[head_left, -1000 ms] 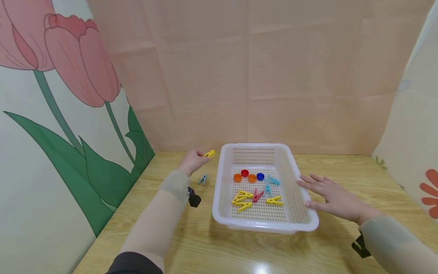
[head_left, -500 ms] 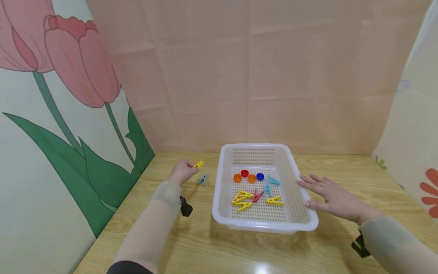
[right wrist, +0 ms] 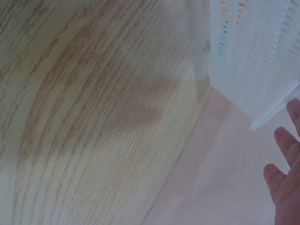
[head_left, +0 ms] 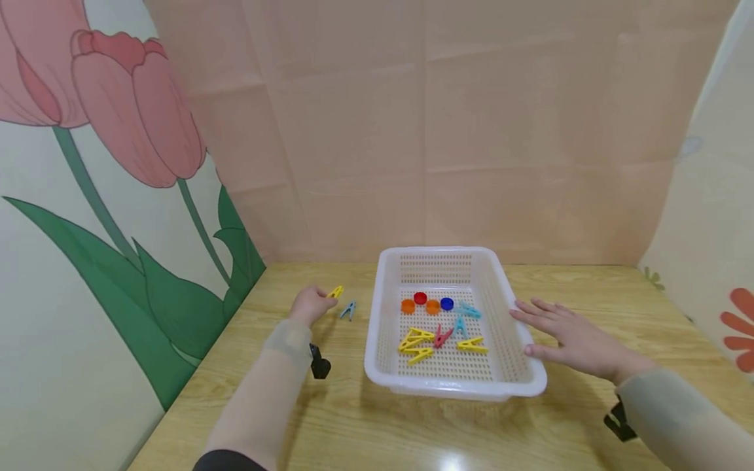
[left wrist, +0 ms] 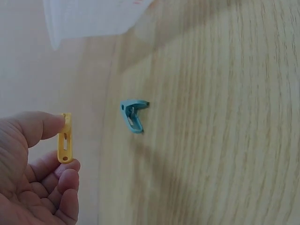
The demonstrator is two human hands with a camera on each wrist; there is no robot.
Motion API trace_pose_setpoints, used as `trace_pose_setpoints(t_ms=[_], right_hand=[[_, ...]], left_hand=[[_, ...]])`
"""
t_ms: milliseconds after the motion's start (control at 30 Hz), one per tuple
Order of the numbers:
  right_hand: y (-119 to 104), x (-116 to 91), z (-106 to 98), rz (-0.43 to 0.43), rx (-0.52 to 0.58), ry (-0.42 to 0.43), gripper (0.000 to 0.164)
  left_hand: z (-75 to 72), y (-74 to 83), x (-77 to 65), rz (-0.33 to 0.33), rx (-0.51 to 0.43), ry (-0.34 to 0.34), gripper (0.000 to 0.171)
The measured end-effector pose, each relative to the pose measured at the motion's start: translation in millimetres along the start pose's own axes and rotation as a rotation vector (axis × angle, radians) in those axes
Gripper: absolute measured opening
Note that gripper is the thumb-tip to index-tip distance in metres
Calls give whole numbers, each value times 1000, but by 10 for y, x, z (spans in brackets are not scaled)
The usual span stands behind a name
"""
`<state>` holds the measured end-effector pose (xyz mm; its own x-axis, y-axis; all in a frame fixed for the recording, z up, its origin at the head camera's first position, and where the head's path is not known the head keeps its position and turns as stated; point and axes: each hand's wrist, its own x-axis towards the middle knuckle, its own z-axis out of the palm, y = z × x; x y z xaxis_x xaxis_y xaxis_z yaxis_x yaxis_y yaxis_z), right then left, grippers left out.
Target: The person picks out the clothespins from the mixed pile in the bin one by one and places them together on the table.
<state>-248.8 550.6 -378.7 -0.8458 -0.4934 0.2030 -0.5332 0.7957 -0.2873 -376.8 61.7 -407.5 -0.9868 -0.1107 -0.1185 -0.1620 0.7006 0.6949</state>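
In the head view my left hand [head_left: 309, 305] pinches a yellow clothespin [head_left: 336, 292] between thumb and fingers, left of the basket. The left wrist view shows that clothespin [left wrist: 65, 140] upright at the fingertips. Beside it, a blue-green clothespin [left wrist: 132, 115] lies on the table. My right hand [head_left: 574, 337] has its fingers spread and rests on the right rim of the white plastic basket [head_left: 456, 387]. Inside the basket are several yellow clothespins [head_left: 472, 345], a red clothespin [head_left: 442, 336], light blue clothespins [head_left: 460, 326], and red, orange and blue bottle caps [head_left: 432, 307].
The basket stands on a wooden table [head_left: 330, 418], near its back edge. Behind the table hangs a pinkish-beige cloth [head_left: 424, 144]. A wall with painted tulips [head_left: 147, 118] bounds the left side, and a pale wall [head_left: 707, 248] the right.
My left hand has moved left and down, away from the basket's rim, carrying the yellow clothespin beside the blue-green one. The right hand stays at the basket's rim.
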Motion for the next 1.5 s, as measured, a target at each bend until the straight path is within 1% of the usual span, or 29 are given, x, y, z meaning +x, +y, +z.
trace_pose_setpoints(t_ms=[367,633,700,1067,1167,1300,1433,1500], right_hand=[[-3,-5,10,7,17,4,66],[-1,-10,7,8,18,8,67],[-4,-12,4,10,17,6,67],[9,-7,14,9,-20,10,67],[10,-6,18,8,-13,8,67],[-5,-6,10,4,-14,13,67],[-29,-6,-8,4,-18,16,66],[-40,-7,-15,7,-14,13,66]], left_hand=[[84,-177,74,-36,5,50,37],[184,-279,165,-61,15,64,37],[200,-278,165,-72,22,67,37],[263,-251,137,-50,76,86,33],[275,-250,135,-44,83,89,32],[288,-248,149,-39,78,87,31],[304,-256,175,-20,96,82,32],[315,-264,188,-21,97,76,33]])
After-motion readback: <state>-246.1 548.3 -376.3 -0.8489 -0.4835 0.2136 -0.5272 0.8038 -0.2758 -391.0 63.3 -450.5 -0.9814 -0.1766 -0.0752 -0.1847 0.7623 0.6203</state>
